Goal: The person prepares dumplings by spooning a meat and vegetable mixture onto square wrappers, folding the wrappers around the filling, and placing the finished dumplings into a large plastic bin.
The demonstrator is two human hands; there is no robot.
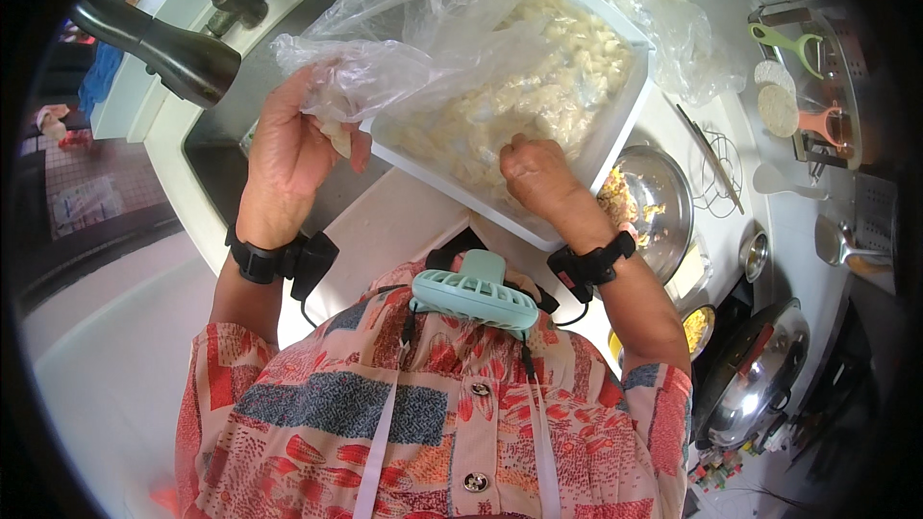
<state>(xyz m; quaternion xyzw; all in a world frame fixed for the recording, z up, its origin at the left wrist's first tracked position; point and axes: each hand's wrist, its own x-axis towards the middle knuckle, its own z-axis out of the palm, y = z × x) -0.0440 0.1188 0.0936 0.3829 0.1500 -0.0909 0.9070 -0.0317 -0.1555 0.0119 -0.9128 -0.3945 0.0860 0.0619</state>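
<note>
A white plastic tray (469, 213) is in front of me, holding many small pale pieces of food (591, 50) that look like dough or dumplings. Clear plastic film (433, 21) covers its far left part and hangs over the sink side. My left hand (288, 137) grips the gathered edge of this film at the tray's left corner, and a pale, soft piece (334, 135) shows by its fingers. Over the near part of the tray, my right hand (541, 176) reaches down with curled fingers among the food. Its fingertips are hidden, so I cannot tell whether it pinches a piece.
Left of the tray lies a dark sink (216, 151) with a black faucet (166, 50) above it. A steel bowl (663, 194) of chopped filling stands close to my right forearm. Farther right are a wire rack (717, 173) and a lidded pan (757, 382).
</note>
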